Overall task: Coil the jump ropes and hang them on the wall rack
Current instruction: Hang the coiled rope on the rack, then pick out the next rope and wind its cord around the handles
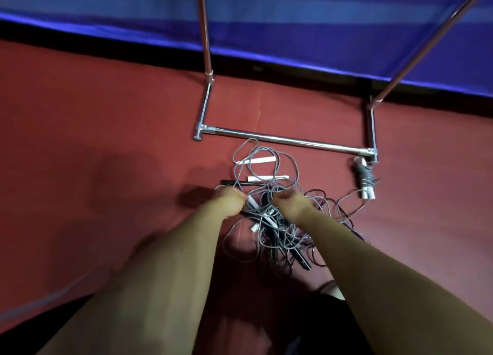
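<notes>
Done: one coiled grey rope bundle (363, 177) lies by a corner of the shiny metal pipe rack (288, 140) | To do: tangled pile of grey and black jump ropes (269, 229) on red floor (106, 141) | Grip: my left hand (230, 198) and right hand (289, 202) both pinch its cords

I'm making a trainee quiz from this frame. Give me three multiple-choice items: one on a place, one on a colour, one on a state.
1. The coiled rope is at the metal bar's: A) left end B) middle C) right end
2. The floor is: A) red B) green C) white
3. The rope pile at the left hand and right hand is: A) tangled B) neatly coiled C) boxed

Answers: C, the bundle sits by the right joint; A, red surface all round; A, loose loops cross over handles.
</notes>
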A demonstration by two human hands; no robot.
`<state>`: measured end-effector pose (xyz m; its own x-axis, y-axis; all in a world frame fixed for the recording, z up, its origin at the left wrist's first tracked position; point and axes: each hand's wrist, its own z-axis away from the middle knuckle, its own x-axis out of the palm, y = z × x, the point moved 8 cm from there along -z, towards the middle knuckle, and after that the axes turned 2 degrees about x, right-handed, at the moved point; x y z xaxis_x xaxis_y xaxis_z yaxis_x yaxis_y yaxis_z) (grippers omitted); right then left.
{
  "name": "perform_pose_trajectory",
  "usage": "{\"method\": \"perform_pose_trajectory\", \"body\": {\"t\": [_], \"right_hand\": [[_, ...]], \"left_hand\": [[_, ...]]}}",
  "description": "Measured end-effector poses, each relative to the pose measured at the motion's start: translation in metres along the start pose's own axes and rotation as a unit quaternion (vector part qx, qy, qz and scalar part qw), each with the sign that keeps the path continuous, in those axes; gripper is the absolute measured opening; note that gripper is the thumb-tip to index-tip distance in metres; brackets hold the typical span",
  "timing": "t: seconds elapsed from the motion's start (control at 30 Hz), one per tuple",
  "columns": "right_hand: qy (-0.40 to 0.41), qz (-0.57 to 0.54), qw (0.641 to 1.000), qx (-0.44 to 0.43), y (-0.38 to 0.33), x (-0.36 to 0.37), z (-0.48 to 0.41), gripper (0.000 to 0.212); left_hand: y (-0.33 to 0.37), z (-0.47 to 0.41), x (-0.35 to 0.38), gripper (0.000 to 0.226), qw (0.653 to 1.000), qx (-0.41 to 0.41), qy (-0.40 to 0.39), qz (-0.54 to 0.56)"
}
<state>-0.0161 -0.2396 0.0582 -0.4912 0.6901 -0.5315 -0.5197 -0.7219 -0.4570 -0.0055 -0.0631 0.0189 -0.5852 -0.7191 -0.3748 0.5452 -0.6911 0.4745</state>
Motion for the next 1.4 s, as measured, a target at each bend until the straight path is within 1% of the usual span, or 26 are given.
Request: {"method": "perform_pose_trajectory", "body": {"t": [0.07,0.13,0.2,0.27,0.37,0.43,0.5,0.57,0.6,0.63,0.67,0.7,0.73,0.77,0.8,0.83,0.87,0.97,1.0,1.07,1.13,1.2,1.27,1.3,1.37,1.4], "right_hand": [[-0.025,0.035,0.999,0.019,0.022,0.016,-0.016,0.024],[-0.037,0.054,0.998,0.026,0.037,0.028,-0.026,0.021],[-0.037,0.041,0.998,0.042,0.049,0.037,-0.034,0.015],[-0.037,0.025,0.998,0.041,0.052,0.047,-0.04,0.013],[-0.037,-0.002,0.999,0.036,0.054,0.056,-0.049,0.02],[-0.035,-0.002,0.999,0.038,0.053,0.057,-0.051,0.031],[-0.028,-0.005,0.999,0.026,0.052,0.055,-0.053,0.05],[-0.015,-0.018,1.0,0.0,0.042,0.046,-0.052,0.064],[-0.005,-0.024,1.0,-0.009,0.039,0.04,-0.053,0.065],[0.003,-0.039,0.999,-0.014,0.031,0.032,-0.051,0.06],[0.013,-0.05,0.999,-0.012,0.025,0.021,-0.049,0.047],[0.03,-0.049,0.998,-0.012,0.019,0.01,-0.046,0.03],[0.05,-0.06,0.997,-0.016,0.009,-0.006,-0.04,0.021],[0.064,-0.093,0.993,-0.02,0.001,-0.019,-0.036,0.024],[0.068,-0.156,0.985,-0.025,-0.007,-0.033,-0.028,0.022],[0.062,-0.22,0.973,-0.039,-0.016,-0.045,-0.018,0.015],[0.05,-0.255,0.964,-0.062,-0.029,-0.059,-0.007,0.009],[0.018,-0.27,0.953,-0.134,-0.066,-0.091,0.032,0.036],[0.022,-0.271,0.951,-0.15,-0.079,-0.102,0.048,0.034],[0.029,-0.29,0.94,-0.176,-0.1,-0.119,0.076,0.016],[0.042,-0.313,0.926,-0.207,-0.12,-0.138,0.102,0.026],[0.009,-0.319,0.917,-0.237,-0.138,-0.149,0.129,0.027],[-0.028,-0.314,0.918,-0.241,-0.146,-0.154,0.159,0.03],[-0.03,-0.305,0.92,-0.244,-0.147,-0.157,0.169,0.029],[0.004,-0.28,0.922,-0.269,-0.148,-0.166,0.188,0.023],[0.031,-0.274,0.918,-0.285,-0.149,-0.172,0.198,0.022]], "left_hand": [[-0.004,-0.016,0.019,0.034,0.996,0.025,-0.02,-0.088],[-0.007,-0.026,0.037,0.043,0.981,0.06,-0.025,-0.183],[-0.009,-0.036,0.047,0.05,0.962,0.094,-0.011,-0.256],[-0.011,-0.049,0.048,0.052,0.934,0.101,0.019,-0.341],[-0.017,-0.067,0.043,0.044,0.895,0.071,0.05,-0.437],[-0.017,-0.071,0.038,0.038,0.881,0.078,0.072,-0.461],[-0.003,-0.07,0.029,0.028,0.9,0.129,0.107,-0.402],[0.016,-0.058,0.014,0.016,0.943,0.17,0.118,-0.263],[0.028,-0.052,0.007,0.018,0.959,0.177,0.112,-0.189],[0.042,-0.045,-0.002,0.022,0.968,0.186,0.11,-0.126],[0.059,-0.036,-0.01,0.025,0.97,0.201,0.113,-0.075],[0.077,-0.026,-0.019,0.026,0.968,0.218,0.121,-0.039],[0.098,-0.012,-0.029,0.027,0.963,0.236,0.132,-0.016],[0.116,0.0,-0.039,0.027,0.957,0.251,0.143,0.002],[0.136,0.016,-0.051,0.028,0.951,0.267,0.153,0.021],[0.155,0.032,-0.062,0.03,0.945,0.284,0.161,0.034],[0.175,0.052,-0.075,0.033,0.937,0.301,0.172,0.043],[0.231,0.11,-0.106,0.037,0.919,0.349,0.167,0.07],[0.25,0.133,-0.113,0.035,0.916,0.364,0.151,0.074],[0.276,0.171,-0.117,0.036,0.913,0.386,0.1,0.09],[0.292,0.207,-0.116,0.04,0.911,0.391,0.046,0.122],[0.301,0.236,-0.116,0.037,0.9,0.398,0.007,0.18],[0.302,0.263,-0.119,0.034,0.886,0.401,0.007,0.232],[0.302,0.273,-0.122,0.035,0.879,0.404,0.012,0.252],[0.301,0.288,-0.128,0.033,0.866,0.418,0.021,0.273],[0.299,0.295,-0.13,0.026,0.864,0.421,0.027,0.276]]}}
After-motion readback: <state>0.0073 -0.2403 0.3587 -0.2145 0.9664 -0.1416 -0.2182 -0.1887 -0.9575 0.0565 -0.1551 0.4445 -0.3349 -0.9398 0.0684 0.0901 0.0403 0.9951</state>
